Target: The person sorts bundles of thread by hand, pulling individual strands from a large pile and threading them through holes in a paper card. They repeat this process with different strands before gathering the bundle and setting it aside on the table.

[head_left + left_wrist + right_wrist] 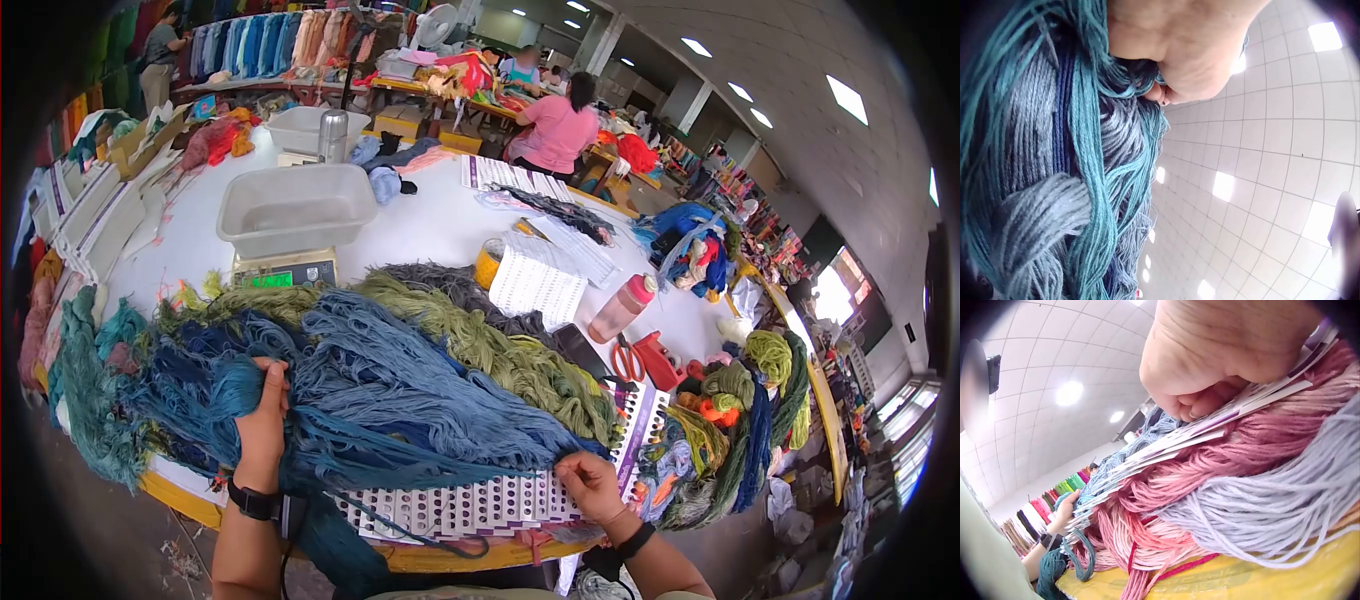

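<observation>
In the head view my left hand (262, 415) grips a bundle of teal yarn (232, 388) at the left of a broad heap. The left wrist view shows its fingers curled into teal strands (1094, 187) beside grey-blue yarn (1035, 137). Over at the heap's right tip, my right hand (597, 487) pinches the ends of teal strands with thumb and curled fingers. Grey-blue yarn (390, 350) spreads between both hands. Beneath it lie overlapping white cards with rows of holes (450, 505). In the right wrist view pink yarn (1260, 456) hangs under those cards.
Olive yarn (540, 375) lies behind the blue heap. A scale (320, 270) carries a grey plastic tub (297, 210). A pink bottle (622, 308), red-handled scissors (628, 360) and mixed hanks (740, 400) are on the right. Another person in pink (560, 130) is across the table.
</observation>
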Action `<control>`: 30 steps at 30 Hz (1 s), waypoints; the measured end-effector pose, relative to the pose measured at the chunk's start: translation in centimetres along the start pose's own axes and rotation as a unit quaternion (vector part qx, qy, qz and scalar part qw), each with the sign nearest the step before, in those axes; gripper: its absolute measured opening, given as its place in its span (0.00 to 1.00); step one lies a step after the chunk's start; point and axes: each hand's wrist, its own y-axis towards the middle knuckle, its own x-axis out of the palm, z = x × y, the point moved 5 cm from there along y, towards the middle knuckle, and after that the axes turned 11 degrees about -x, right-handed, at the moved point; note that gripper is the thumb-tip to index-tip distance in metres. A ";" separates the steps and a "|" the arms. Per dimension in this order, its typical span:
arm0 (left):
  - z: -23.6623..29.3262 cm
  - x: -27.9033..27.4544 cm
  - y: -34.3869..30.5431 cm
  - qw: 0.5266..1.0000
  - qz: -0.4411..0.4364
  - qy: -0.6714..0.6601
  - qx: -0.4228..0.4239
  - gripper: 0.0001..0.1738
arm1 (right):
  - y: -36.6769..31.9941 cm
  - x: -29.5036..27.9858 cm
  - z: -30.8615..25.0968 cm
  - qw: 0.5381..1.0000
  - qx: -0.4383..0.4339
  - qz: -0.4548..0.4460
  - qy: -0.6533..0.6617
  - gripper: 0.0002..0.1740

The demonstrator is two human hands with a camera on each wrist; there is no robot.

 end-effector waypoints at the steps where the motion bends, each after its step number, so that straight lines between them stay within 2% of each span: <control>1: 0.1 0.1 0.0 1.000 -0.002 0.000 -0.001 0.10 | 0.0 0.0 0.0 1.000 -0.003 -0.001 -0.001 0.02; 20: 0.0 0.0 0.2 1.000 -0.015 -0.004 -0.002 0.10 | -0.4 0.3 1.0 0.998 0.049 0.005 0.047 0.01; 24: 0.0 0.0 0.3 0.999 0.008 0.037 -0.019 0.09 | -0.1 0.2 0.4 1.000 0.003 0.010 0.013 0.01; 26: 0.3 0.1 -0.1 1.000 -0.005 0.021 -0.003 0.08 | -0.3 0.4 0.6 0.997 0.044 0.017 0.056 0.01; 30: 0.2 -0.1 0.1 0.999 0.002 0.032 -0.006 0.08 | -0.3 0.4 0.6 0.998 0.021 0.020 0.063 0.01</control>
